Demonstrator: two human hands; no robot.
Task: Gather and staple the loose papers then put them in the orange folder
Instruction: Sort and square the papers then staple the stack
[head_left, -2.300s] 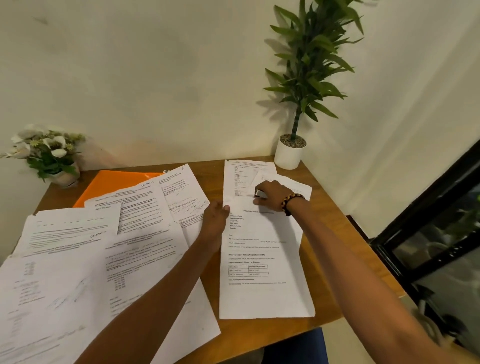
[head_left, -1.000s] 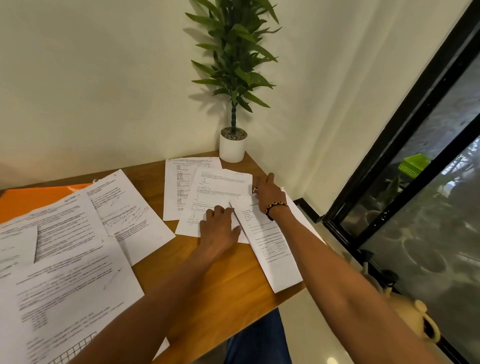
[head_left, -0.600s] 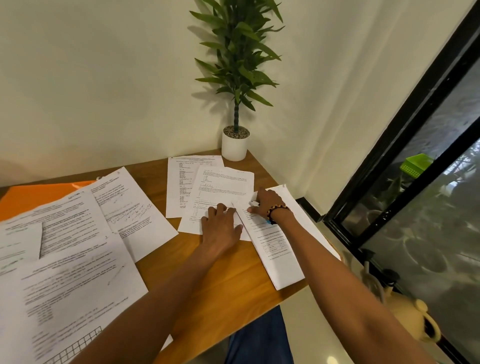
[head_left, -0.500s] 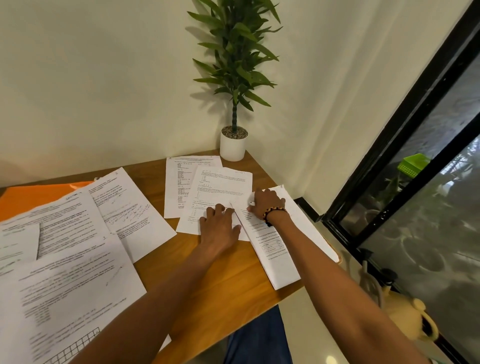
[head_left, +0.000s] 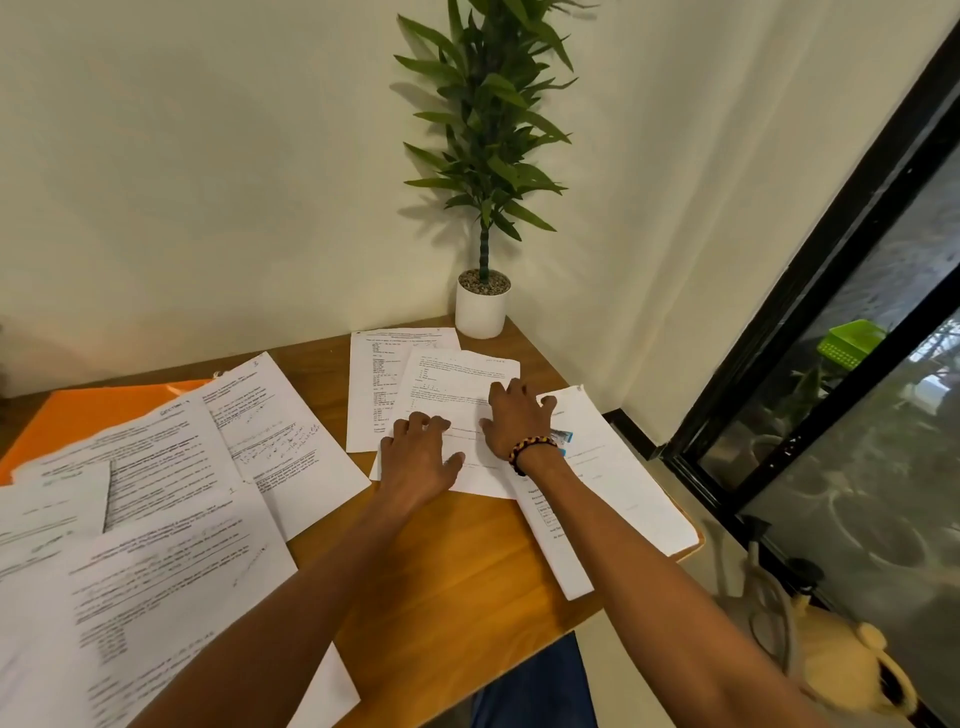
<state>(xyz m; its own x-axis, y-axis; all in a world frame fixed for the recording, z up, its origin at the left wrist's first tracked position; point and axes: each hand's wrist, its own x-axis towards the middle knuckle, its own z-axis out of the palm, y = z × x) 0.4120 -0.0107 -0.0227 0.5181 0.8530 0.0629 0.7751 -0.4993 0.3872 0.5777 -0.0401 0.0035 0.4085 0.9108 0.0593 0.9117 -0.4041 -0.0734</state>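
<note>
Hands lie flat on one white printed sheet (head_left: 457, 410) at the far right part of the brown wooden worktop (head_left: 452, 561): the left hand (head_left: 421, 457) presses its near edge with relaxed fingers, the right hand (head_left: 514, 415), with a beaded bracelet (head_left: 530, 449), spreads straight fingers on it. A small blue and white stapler (head_left: 563, 439) lies just beside the right wrist. More loose white papers (head_left: 156, 493) cover the flat orange folder (head_left: 93, 410) at the left. A green plant in a white pot (head_left: 480, 309) stands in the corner.

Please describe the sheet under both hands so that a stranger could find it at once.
Start at the white plant pot in the table's far corner. The sheet lies just in front, overlapping two neighbours; only it has both hands, left and right, on it.
</note>
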